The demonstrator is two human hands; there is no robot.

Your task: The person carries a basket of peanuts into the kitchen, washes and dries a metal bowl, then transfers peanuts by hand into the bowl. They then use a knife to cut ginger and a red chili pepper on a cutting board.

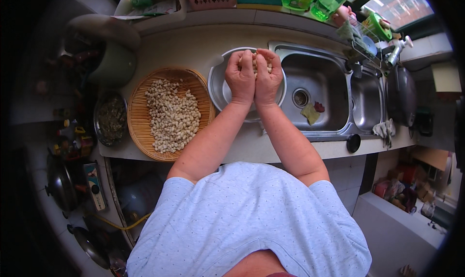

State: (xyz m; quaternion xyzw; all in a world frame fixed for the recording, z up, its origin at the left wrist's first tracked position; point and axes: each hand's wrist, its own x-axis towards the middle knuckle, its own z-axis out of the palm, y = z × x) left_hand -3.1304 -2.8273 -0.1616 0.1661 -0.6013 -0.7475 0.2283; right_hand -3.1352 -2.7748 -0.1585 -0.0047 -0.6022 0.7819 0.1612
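My left hand (pixel 239 81) and my right hand (pixel 269 81) are pressed side by side, fingers curled into a cup. Small pale nut-like pieces (pixel 255 68) show between the fingers, held by both hands together. Below them is a round white bowl (pixel 212 85), its inside mostly covered by my hands and wrists. On the left, a round woven bamboo basket (pixel 139 124) holds a wide pile of similar pale pieces (pixel 175 115); their exact kind is hard to tell.
A steel double sink (pixel 322 73) adjoins the bowl on the right, with a yellowish sponge or cloth (pixel 310 114) inside. A metal bowl of dark bits (pixel 111 118) and a greenish pot (pixel 114 66) stand left of the basket. Green bottles (pixel 332 1) line the back ledge.
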